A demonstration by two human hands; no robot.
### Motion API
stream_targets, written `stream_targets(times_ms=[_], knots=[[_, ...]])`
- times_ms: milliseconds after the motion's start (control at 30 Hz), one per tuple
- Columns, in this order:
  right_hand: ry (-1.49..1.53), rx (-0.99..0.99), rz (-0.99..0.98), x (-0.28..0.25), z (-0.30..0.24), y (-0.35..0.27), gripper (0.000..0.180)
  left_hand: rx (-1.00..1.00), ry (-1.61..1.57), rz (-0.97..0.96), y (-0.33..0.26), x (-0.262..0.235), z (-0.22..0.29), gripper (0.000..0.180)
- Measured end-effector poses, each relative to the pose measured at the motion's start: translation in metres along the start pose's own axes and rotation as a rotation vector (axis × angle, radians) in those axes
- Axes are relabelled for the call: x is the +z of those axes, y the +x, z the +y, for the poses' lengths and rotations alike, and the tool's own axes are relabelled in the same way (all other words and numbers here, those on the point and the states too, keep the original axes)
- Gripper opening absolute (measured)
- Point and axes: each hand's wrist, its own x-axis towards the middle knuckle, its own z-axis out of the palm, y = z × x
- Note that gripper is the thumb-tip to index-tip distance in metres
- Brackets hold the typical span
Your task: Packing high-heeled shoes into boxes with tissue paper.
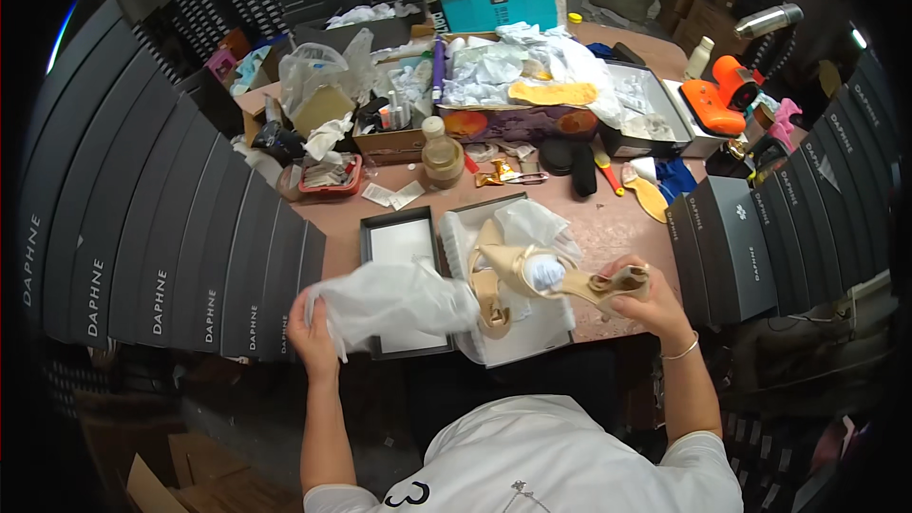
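Observation:
My left hand [312, 328] grips one end of a thin white translucent wrapping sheet [389, 304], which stretches right toward the shoes; I cannot tell whether it is tissue or a bag. In my right hand [655, 309] is the heel end of a beige-gold shoe [508, 266], raised with its toe pointing left. White stuffing [544, 273] shows in this shoe's opening. Below it, a second beige shoe [492, 309] lies in an open shoebox [532, 344] lined with white paper. Left of that box is a black-edged lid [370, 245], partly covered by the sheet.
Stacked dark shoeboxes rise at the left [180, 228] and right [736, 247]. Behind the work area stand a jar [443, 161], a red-handled brush [608, 171], a yellow insole [646, 195] and a carton of crumpled paper [513, 62]. An orange device [712, 106] sits at the right.

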Motion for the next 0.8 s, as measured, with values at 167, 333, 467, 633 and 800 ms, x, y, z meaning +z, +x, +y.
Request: stream_targets(times_ms=[167, 333, 467, 633, 800], knots=[[-0.209, -0.287, 0.257, 0.053, 0.013, 0.002, 0.043, 0.380, 0.870, -0.375, 0.001, 0.066, -0.049, 0.050], [-0.392, -0.534, -0.211, 0.102, 0.017, -0.004, 0.048, -0.637, -0.815, -0.415, -0.079, 0.149, -0.031, 0.077], [-0.607, -0.491, -0.152, 0.111, 0.006, 0.028, 0.039, -0.600, -0.979, -0.606, -0.101, 0.134, -0.063, 0.075], [-0.859, -0.450, -0.061, 0.152, 0.021, 0.048, 0.044, -0.625, -0.684, -0.229, -0.129, 0.147, -0.011, 0.072], [-0.693, -0.297, -0.219, 0.142, 0.030, 0.059, 0.043, -0.688, -0.703, -0.202, -0.139, 0.142, -0.029, 0.068]])
